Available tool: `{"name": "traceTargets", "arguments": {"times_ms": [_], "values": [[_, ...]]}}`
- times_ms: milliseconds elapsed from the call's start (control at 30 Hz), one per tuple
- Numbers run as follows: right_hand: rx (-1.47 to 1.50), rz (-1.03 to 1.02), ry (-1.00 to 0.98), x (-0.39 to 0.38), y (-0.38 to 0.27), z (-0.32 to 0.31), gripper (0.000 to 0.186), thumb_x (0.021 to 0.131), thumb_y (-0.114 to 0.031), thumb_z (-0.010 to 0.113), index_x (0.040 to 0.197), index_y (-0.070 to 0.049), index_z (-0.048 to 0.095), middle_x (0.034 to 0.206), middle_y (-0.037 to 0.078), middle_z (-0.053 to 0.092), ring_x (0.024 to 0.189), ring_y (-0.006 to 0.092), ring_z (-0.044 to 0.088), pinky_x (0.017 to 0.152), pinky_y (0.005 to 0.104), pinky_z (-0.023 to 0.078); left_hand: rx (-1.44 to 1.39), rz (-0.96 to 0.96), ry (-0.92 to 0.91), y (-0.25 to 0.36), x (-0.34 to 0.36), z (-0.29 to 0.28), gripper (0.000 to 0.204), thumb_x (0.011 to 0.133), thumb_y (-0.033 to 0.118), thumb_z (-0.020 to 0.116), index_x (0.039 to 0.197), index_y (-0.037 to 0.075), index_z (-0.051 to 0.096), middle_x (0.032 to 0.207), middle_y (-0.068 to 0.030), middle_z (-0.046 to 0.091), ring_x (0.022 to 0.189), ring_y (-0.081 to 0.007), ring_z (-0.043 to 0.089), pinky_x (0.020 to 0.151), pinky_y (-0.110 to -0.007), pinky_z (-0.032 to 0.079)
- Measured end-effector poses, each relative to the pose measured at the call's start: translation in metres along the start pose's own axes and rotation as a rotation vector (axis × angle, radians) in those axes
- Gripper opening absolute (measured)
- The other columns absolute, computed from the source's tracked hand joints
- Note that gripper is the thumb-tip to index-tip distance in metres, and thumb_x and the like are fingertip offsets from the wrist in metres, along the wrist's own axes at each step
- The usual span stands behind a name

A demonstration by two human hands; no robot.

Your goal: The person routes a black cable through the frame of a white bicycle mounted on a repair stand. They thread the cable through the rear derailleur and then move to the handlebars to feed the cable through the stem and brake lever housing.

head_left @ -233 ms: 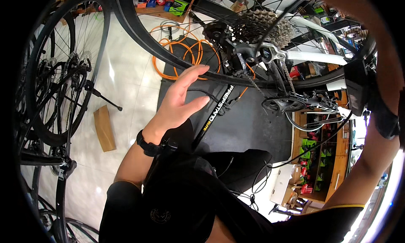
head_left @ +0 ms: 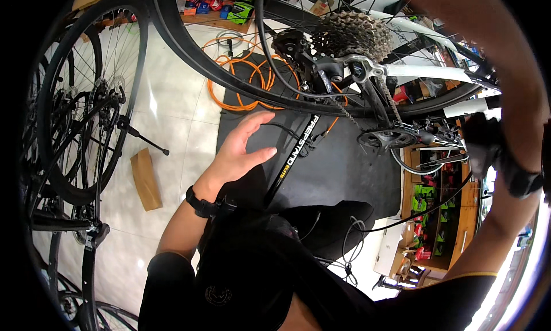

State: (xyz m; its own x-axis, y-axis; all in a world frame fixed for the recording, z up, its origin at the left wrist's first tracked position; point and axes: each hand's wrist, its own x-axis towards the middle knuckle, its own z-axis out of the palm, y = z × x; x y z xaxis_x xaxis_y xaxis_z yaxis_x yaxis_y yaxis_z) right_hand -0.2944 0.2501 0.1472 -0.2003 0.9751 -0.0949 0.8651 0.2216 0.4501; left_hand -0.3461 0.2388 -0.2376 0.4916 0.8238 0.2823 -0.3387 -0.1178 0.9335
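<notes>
My left hand [head_left: 238, 150] hovers below the bicycle's rear wheel, fingers stretched and thumb apart, holding nothing. My right arm reaches up along the right rim; the right hand [head_left: 459, 12] is blurred and cut off at the top, so its fingers are hidden. In front of me is a raised bicycle with a black rear tyre [head_left: 229, 84], a cassette [head_left: 359, 35], a black rear derailleur [head_left: 310, 61] and a white stay [head_left: 427, 72]. A black cable-like curve [head_left: 263, 35] runs down left of the derailleur. The crankset [head_left: 387, 138] sits lower right.
A black repair stand leg [head_left: 293, 153] crosses the dark mat [head_left: 344, 176]. An orange hose [head_left: 215, 93] lies coiled behind. Other bicycles [head_left: 94, 107] stand at left, near a brown cardboard piece [head_left: 146, 179]. Wooden shelves [head_left: 459, 233] are at right; a black cable [head_left: 422, 213] hangs before them.
My left hand has dropped slightly, away from the tyre. The right hand has shifted a little and blurred. A black curve shows left of the derailleur; the dark line across the cassette is gone.
</notes>
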Motion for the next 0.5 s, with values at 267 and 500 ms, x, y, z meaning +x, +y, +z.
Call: {"name": "traceTargets", "arguments": {"times_ms": [267, 500], "values": [[0.941, -0.415, 0.24, -0.025, -0.01, 0.164, 0.05, 0.086, -0.018, 0.068, 0.122, 0.004, 0.041, 0.1, 0.022, 0.061, 0.092, 0.0326, 0.063, 0.08, 0.0385, 0.051, -0.026, -0.046, -0.006, -0.033, -0.007, -0.002, 0.062, 0.079, 0.013, 0.076, 0.133, 0.002, 0.048, 0.132, -0.0103, 0.051, 0.127, -0.0212, 0.046, 0.109, -0.035, 0.032], [0.688, -0.163, 0.45, -0.018, 0.005, 0.125, 0.02, 0.092, -0.012, 0.058, 0.104, 0.004, 0.064, 0.075, 0.008, 0.064, 0.065, 0.0103, 0.056, 0.061, 0.0269, 0.047, -0.086, -0.134, 0.017, -0.023, -0.012, -0.01, 0.061, 0.078, 0.008, 0.076, 0.132, 0.002, 0.05, 0.133, -0.0081, 0.052, 0.128, -0.0185, 0.045, 0.112, -0.035, 0.028]]}}
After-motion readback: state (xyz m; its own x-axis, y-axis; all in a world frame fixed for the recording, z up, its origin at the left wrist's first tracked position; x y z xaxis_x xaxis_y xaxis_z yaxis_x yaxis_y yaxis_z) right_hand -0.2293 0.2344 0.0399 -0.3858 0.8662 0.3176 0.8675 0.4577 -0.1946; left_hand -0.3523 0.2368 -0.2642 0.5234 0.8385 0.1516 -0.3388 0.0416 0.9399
